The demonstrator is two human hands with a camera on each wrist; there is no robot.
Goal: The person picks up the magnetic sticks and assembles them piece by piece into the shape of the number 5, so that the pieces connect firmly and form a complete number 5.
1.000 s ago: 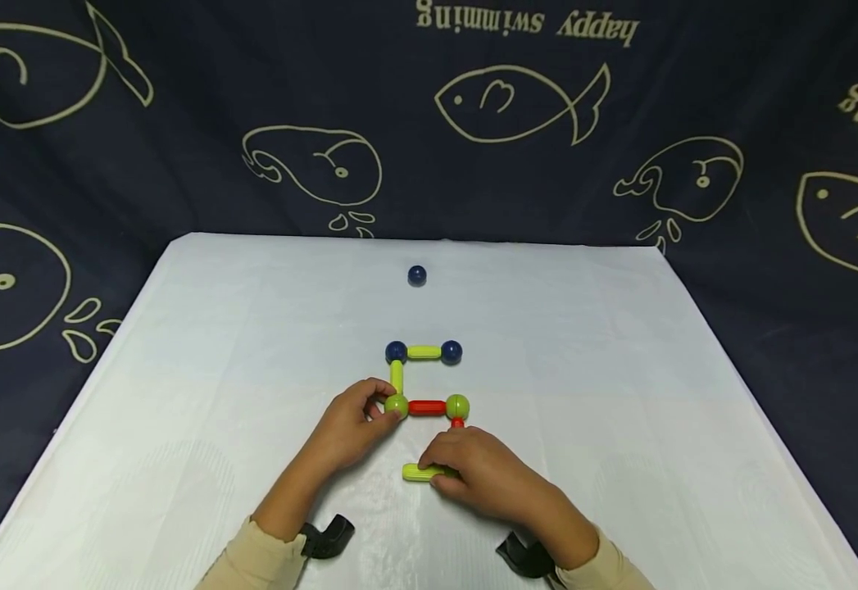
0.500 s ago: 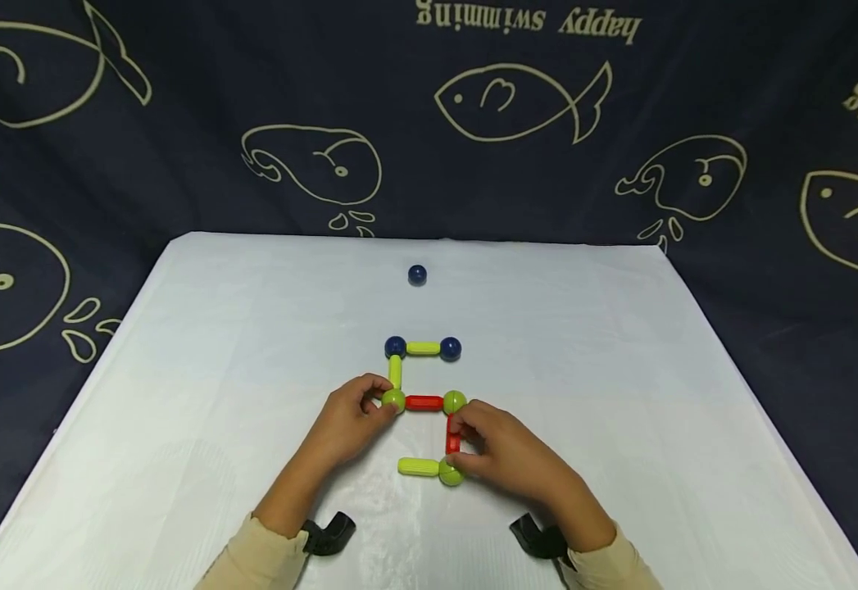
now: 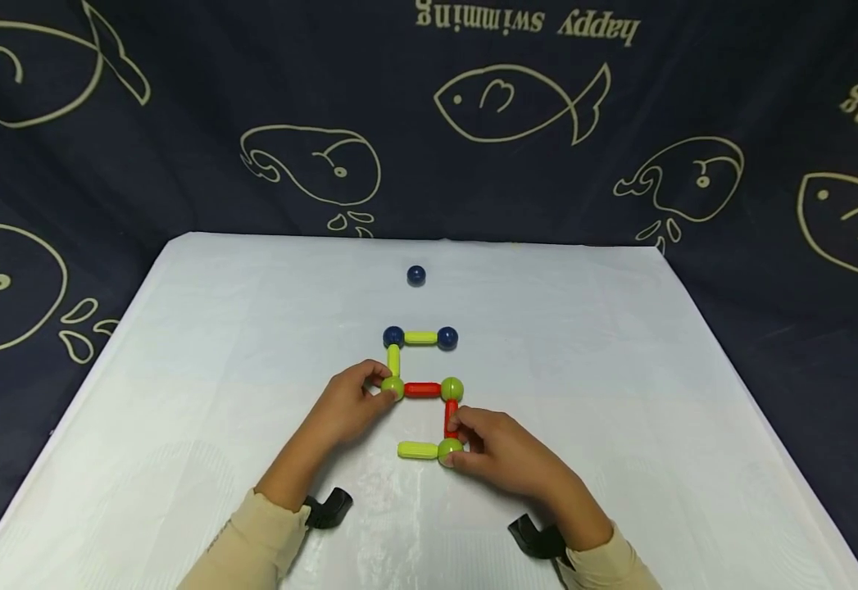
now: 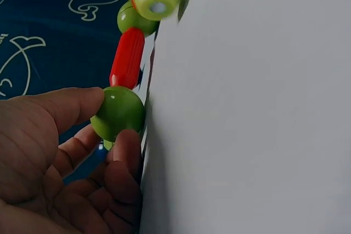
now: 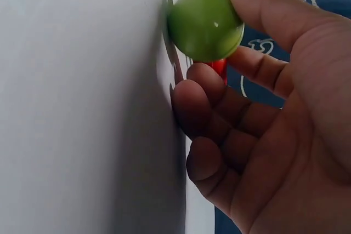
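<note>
Joined balls and rods form an S-like chain on the white table. My left hand (image 3: 351,403) pinches the green ball (image 4: 118,113) at its left bend between thumb and fingers. A red rod (image 3: 423,390) runs from that ball to a second green ball (image 3: 452,388). My right hand (image 3: 506,451) holds the lower right corner, thumb at the lower green ball (image 5: 205,24) and fingertips at the vertical red rod (image 3: 451,416). From that lower ball a yellow-green rod (image 3: 417,450) points left with a free end. Two yellow-green rods and two dark blue balls, one the corner ball (image 3: 393,337), make the top part.
A loose dark blue ball (image 3: 416,275) lies farther back, near the table's far edge. Behind the white table (image 3: 583,328) hangs a dark cloth (image 3: 429,188) with fish and whale drawings. Black wrist straps (image 3: 329,508) show at both cuffs.
The right hand moved from the lower yellow-green rod up to the lower green ball and vertical red rod. Both hands and the whole chain then shifted slightly away, toward the far edge.
</note>
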